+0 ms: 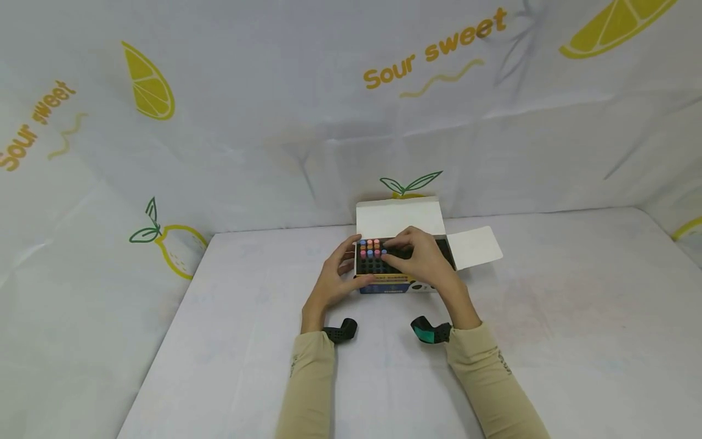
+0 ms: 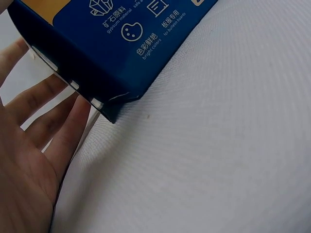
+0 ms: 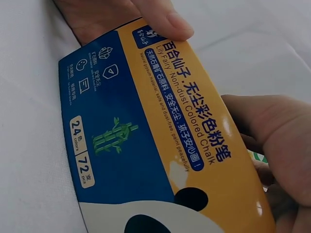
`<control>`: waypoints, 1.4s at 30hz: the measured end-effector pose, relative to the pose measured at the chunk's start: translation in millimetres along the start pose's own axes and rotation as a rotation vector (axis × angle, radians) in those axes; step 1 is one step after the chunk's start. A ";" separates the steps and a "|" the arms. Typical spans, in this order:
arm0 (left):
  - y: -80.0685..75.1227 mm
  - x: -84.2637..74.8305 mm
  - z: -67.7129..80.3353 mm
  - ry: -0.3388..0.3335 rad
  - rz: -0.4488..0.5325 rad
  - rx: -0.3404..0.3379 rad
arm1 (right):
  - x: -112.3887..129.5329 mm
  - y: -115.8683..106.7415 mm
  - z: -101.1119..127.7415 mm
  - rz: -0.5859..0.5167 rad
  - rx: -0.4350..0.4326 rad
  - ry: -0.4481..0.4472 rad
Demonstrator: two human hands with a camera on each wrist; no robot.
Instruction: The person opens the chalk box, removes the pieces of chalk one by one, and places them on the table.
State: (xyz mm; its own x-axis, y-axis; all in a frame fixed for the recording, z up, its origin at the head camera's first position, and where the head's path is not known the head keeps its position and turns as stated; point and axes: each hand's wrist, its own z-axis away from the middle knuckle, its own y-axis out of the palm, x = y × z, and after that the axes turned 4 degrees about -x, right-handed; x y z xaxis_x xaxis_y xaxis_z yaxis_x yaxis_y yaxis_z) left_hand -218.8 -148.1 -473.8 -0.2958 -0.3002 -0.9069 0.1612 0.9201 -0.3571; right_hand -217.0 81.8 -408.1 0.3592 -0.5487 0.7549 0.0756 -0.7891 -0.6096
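At frame centre on my worktop (image 1: 548,317) sits the open chalk box (image 1: 384,283). My left hand (image 1: 334,277) steadies its left side, fingers nearly straight; my right hand (image 1: 419,256) pinches a chalk stick (image 1: 384,252) inside.

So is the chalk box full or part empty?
Part empty: the chalk box stands open, coloured chalk sticks fill only its far-left corner, and the other slots look dark.
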 end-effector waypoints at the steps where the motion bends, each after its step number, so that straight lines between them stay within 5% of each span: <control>1: 0.4 0.2 0.2 0.001 0.000 0.000 | -0.3 0.4 0.6 0.003 -0.001 -0.001; 18: 3.7 -2.7 2.0 -0.009 0.012 0.010 | -0.9 4.4 2.9 0.026 -0.082 -0.078; 35: -0.5 2.1 1.6 0.011 0.021 -0.003 | 23.2 -3.3 4.4 -0.083 -0.313 -0.085; 42: -0.6 -0.5 0.5 0.006 0.002 -0.004 | 34.5 -17.6 12.3 -0.105 -0.287 -0.106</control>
State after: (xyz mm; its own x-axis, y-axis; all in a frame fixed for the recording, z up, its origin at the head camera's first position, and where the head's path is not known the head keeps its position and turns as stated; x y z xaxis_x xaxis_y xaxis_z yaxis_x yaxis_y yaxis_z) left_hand -218.3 -148.6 -473.2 -0.3012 -0.2966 -0.9063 0.1584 0.9216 -0.3543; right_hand -194.5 80.2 -374.3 0.4594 -0.4404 0.7714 -0.1431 -0.8938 -0.4251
